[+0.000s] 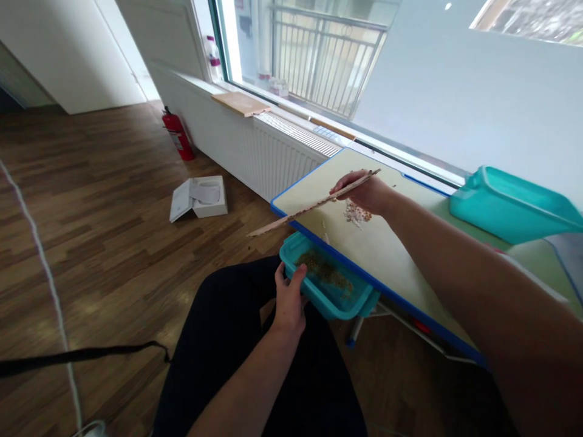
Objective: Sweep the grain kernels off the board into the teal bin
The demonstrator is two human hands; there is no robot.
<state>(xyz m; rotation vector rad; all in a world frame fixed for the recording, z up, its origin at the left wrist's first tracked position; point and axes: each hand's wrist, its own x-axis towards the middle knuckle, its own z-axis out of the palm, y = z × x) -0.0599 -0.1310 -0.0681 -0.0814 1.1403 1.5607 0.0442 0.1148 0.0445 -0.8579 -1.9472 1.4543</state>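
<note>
My left hand (pixel 290 300) grips the near rim of a teal plastic bin (pixel 321 300), thumb over the edge. Greenish-brown grain-like bits (pixel 325 271) lie scattered on the bin's floor, which sits above my lap under the table's blue edge. Over the table (pixel 392 233), my right hand (pixel 362 191) is closed on a long, thin strip with ragged edges, perhaps cardboard (pixel 291 216). The strip slants down to the left, its far end past the table edge. Just below that hand is a small pile of white and reddish-brown pieces (pixel 356 212).
A second teal bin (pixel 514 203) stands at the table's right end. A radiator (pixel 282 152) and window ledge run behind. On the wooden floor at left are an open white box (pixel 209 195), a red fire extinguisher (pixel 178 135) and a pale cable (pixel 40 255).
</note>
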